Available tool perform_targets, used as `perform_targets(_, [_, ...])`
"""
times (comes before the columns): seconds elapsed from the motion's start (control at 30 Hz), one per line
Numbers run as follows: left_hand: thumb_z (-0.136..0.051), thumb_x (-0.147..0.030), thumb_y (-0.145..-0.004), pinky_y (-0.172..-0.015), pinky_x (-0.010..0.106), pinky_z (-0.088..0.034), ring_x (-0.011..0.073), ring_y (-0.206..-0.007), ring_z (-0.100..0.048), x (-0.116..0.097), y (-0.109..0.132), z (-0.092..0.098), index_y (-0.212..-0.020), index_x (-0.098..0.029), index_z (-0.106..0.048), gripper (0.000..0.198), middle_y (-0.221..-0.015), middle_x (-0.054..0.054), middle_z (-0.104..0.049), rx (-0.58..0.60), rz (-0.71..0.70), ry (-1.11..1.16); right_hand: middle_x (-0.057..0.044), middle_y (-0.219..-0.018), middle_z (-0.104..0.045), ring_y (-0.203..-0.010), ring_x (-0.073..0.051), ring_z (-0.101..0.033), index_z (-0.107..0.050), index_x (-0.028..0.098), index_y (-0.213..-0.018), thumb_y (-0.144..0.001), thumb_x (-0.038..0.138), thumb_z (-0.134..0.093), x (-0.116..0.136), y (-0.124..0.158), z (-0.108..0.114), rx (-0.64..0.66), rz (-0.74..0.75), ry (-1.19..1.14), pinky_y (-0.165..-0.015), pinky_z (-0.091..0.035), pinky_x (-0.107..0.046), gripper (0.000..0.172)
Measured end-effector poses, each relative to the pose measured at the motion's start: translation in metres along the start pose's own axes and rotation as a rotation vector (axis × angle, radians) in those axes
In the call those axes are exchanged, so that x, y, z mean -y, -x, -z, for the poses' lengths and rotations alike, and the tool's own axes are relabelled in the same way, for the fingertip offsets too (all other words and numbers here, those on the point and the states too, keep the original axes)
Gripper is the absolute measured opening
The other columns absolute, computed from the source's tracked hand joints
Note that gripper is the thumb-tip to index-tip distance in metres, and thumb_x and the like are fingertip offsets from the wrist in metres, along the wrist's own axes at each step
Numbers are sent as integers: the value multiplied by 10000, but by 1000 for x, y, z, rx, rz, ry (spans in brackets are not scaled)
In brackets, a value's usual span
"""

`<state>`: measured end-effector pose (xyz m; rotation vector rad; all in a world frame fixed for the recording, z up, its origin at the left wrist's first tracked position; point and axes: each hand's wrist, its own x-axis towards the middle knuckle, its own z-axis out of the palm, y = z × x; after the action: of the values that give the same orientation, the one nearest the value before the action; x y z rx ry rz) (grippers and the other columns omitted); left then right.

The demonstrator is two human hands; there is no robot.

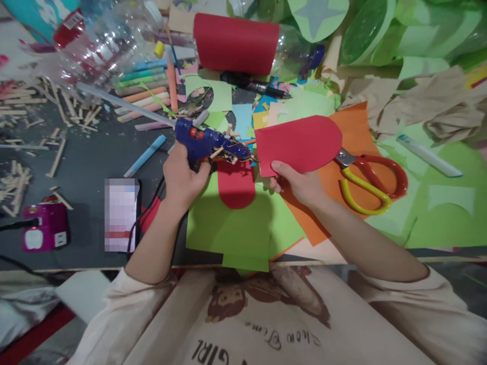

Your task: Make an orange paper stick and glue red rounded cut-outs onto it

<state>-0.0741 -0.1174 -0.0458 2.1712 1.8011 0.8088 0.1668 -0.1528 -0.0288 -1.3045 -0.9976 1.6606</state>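
My left hand (186, 170) is wrapped round a blue hot glue gun (198, 142), with a long glue stick (125, 104) poking from its back. Bits of wood and dried glue cling to the front of the gun. Its nozzle points right, close to the straight edge of a red paper piece (300, 142) with one rounded end. That piece is pinched between the thumb and fingers of my right hand (291, 180). A second rounded red paper piece (236, 187) lies below the gun on green paper (228, 223).
Scissors (365, 177) with red and yellow handles rest on orange paper (319, 218) at the right. A red-wrapped bottle (236, 43) lies at the back. A phone (120, 215), a purple power adapter (44, 227), and small sticks (17, 187) are on the left.
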Motion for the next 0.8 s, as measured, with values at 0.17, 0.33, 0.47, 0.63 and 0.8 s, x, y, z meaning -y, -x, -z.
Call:
perform_targets(0.17, [-512, -308, -675, -1000, 420, -451, 292, -1075, -604, -3, 0, 0, -1099, -160, -525, 449, -942, 89, -636, 8, 45, -3, 8, -473, -573, -408, -79, -474, -591, 192, -511, -691, 587, -698, 2, 1, 0, 5, 7, 18, -426, -398, -231, 447])
perform_targets(0.33, [-507, -305, -691, -950, 408, -479, 260, -951, -633, 0, 1, -1, -1120, -177, -510, 448, -966, 78, -639, 7, 89, 4, 11, -472, -569, -408, -81, -470, -584, 195, -512, -702, 572, -693, 1, 1, 0, 16, 20, 21, -442, -417, -236, 436])
perform_targets(0.47, [-496, -301, -710, -949, 387, -477, 245, -959, -633, 0, 0, 0, -1156, -180, -481, 462, -1047, 88, -635, 2, 101, 38, 9, -479, -571, -414, -85, -474, -585, 195, -522, -725, 568, -679, 0, 1, 1, 25, 30, 27, -446, -418, -239, 434])
perform_targets(0.63, [-499, -301, -697, -923, 385, -492, 245, -929, -638, -2, -1, 0, -1163, -180, -480, 483, -1014, 89, -644, -51, 123, 19, 5, -478, -566, -415, -94, -470, -579, 205, -515, -743, 557, -665, 0, 2, 1, 33, 41, 48, -451, -412, -254, 429])
perform_targets(0.8, [-510, -308, -705, -922, 381, -493, 241, -949, -633, 0, -1, -1, -1156, -180, -501, 469, -1004, 84, -640, -91, 142, 0, 11, -465, -558, -413, -95, -457, -575, 215, -494, -727, 559, -668, 2, 2, 0, 34, 33, 72, -453, -410, -259, 426])
